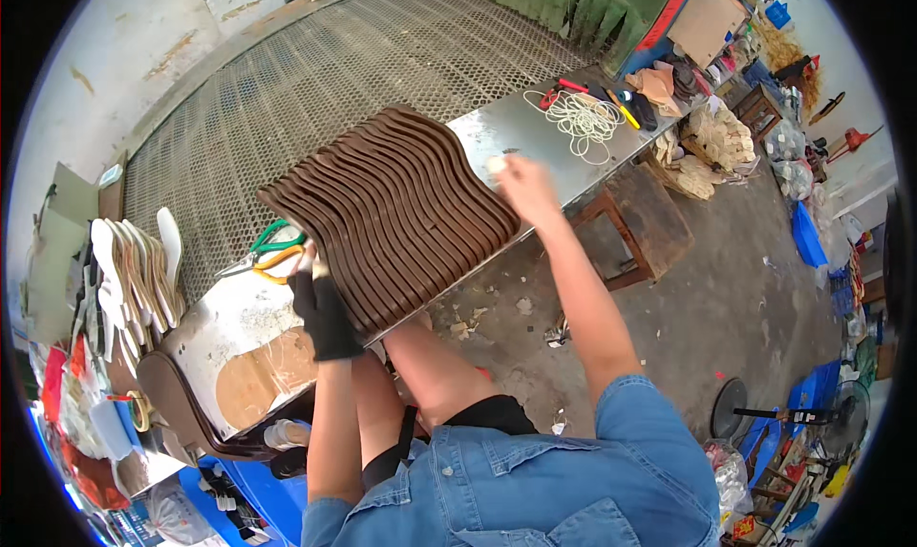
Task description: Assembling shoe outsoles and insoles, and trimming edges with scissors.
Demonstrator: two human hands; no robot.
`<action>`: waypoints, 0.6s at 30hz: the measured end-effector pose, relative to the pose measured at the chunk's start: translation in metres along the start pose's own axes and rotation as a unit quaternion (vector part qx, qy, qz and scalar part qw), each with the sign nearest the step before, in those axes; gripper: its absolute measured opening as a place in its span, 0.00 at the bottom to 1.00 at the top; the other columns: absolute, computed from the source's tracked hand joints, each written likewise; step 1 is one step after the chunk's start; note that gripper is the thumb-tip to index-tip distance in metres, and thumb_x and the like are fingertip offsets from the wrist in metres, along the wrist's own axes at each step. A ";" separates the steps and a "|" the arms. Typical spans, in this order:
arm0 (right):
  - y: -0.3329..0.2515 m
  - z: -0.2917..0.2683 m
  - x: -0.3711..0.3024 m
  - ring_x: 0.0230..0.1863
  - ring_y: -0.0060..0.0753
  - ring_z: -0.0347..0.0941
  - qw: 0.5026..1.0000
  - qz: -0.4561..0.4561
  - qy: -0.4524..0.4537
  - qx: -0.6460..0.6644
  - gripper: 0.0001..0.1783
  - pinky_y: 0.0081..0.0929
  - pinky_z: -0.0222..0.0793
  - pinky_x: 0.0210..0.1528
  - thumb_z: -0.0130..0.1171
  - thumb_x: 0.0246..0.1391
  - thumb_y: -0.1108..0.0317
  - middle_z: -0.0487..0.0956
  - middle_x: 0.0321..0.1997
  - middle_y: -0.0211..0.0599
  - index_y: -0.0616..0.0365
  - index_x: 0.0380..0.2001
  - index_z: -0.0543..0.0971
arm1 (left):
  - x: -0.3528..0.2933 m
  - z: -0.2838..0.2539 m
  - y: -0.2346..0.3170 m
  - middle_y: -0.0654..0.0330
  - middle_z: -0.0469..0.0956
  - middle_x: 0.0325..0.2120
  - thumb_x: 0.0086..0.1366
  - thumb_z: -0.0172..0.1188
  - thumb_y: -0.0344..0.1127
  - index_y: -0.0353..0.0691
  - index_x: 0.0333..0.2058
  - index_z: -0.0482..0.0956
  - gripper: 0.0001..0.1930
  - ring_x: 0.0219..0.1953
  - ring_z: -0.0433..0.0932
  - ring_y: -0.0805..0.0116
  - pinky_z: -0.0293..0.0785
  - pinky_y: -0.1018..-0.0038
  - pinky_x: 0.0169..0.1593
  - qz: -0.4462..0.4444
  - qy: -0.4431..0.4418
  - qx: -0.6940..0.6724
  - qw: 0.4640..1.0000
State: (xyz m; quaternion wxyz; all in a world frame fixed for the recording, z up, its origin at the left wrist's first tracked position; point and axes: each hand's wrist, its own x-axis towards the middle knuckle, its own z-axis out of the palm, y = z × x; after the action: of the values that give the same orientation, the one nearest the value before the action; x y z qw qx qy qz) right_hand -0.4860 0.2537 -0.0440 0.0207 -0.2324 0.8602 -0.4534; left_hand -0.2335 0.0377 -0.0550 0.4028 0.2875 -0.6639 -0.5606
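A long row of brown shoe soles (396, 213), packed tightly on edge, lies across the metal bench before me. My left hand (320, 303), in a black fingerless glove, rests against the row's left end with its fingers stretched along it. Beyond the right end is my bare right hand (530, 192), blurred by motion. Its fingers are closed on a small white piece (495, 165), whose kind I cannot make out. Scissors with a green and an orange handle (277, 253) lie just beyond my left fingertips.
Perforated mesh (248, 117) covers the bench's far part. Loose pale cord (581, 117) and tools lie at the right. White sole-shaped pieces (134, 275) stand at left, near a tan sole-shaped sheet (263, 370). A wooden stool (645, 222) stands beside the bench.
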 end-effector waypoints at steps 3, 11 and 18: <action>0.053 -0.051 0.008 0.40 0.50 0.72 0.945 0.000 0.234 -0.229 0.13 0.44 0.68 0.42 0.59 0.45 0.66 0.74 0.37 0.47 0.59 0.35 0.76 | -0.029 -0.036 -0.006 0.52 0.74 0.45 0.66 0.47 0.35 0.30 0.52 0.69 0.19 0.48 0.72 0.65 0.64 0.72 0.54 0.001 -0.036 -0.018 0.999; 0.104 -0.114 0.048 0.48 0.53 0.66 0.904 -0.133 0.094 -0.395 0.09 0.45 0.65 0.47 0.56 0.46 0.71 0.72 0.41 0.47 0.62 0.33 0.75 | -0.050 -0.034 0.021 0.52 0.69 0.48 0.62 0.52 0.31 0.30 0.52 0.67 0.20 0.47 0.73 0.63 0.70 0.70 0.50 0.096 -0.075 0.105 0.987; 0.079 -0.116 0.060 0.28 0.35 0.77 0.998 -0.050 0.026 0.007 0.12 0.31 0.71 0.31 0.53 0.52 0.72 0.77 0.28 0.42 0.66 0.39 0.71 | -0.062 -0.049 0.024 0.55 0.73 0.42 0.61 0.51 0.29 0.33 0.50 0.71 0.17 0.41 0.75 0.66 0.71 0.73 0.45 0.045 -0.071 0.058 0.995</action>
State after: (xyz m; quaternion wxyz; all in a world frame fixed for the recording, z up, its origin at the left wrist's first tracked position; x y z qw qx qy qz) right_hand -0.5975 0.3556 -0.0278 -0.0226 -0.2629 0.8447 -0.4656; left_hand -0.1581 0.0686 -0.0424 0.3624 0.2395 -0.7342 -0.5217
